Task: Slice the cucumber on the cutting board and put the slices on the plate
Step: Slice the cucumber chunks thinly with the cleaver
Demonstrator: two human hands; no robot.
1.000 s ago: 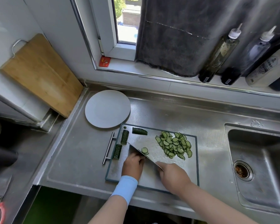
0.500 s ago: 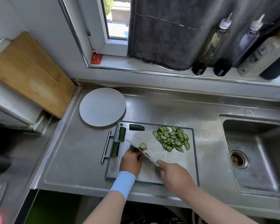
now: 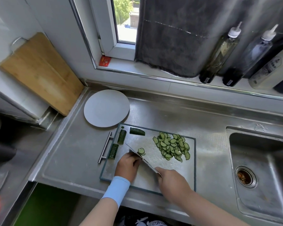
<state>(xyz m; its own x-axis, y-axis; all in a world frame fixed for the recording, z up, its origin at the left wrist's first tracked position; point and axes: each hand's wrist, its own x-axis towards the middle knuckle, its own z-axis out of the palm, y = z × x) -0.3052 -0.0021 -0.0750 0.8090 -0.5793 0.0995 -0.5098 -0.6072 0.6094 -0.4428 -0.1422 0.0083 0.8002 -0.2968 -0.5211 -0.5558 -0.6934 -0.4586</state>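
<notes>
A steel cutting board (image 3: 178, 173) with a dark rim lies on the counter. My right hand (image 3: 171, 181) grips the handle of a knife (image 3: 137, 154) whose blade runs up-left across the board. My left hand (image 3: 127, 163) is curled on a cucumber piece just left of the blade; the piece itself is hidden. A few fresh slices (image 3: 141, 151) sit right of the blade. A pile of slices (image 3: 171, 147) lies at the board's right. Three uncut cucumber pieces (image 3: 121, 136) lie along the left and far edges. The white plate (image 3: 106, 108) stands bare behind the board.
A sink (image 3: 260, 168) lies to the right. A wooden board (image 3: 38, 72) leans on the wall at left. Bottles (image 3: 219, 53) stand on the window ledge. The board's handle (image 3: 105, 146) sticks out to the left.
The view shifted a little. Both hands and the knife stay in the same spot at the board's near left; the slices by the blade look about the same.
</notes>
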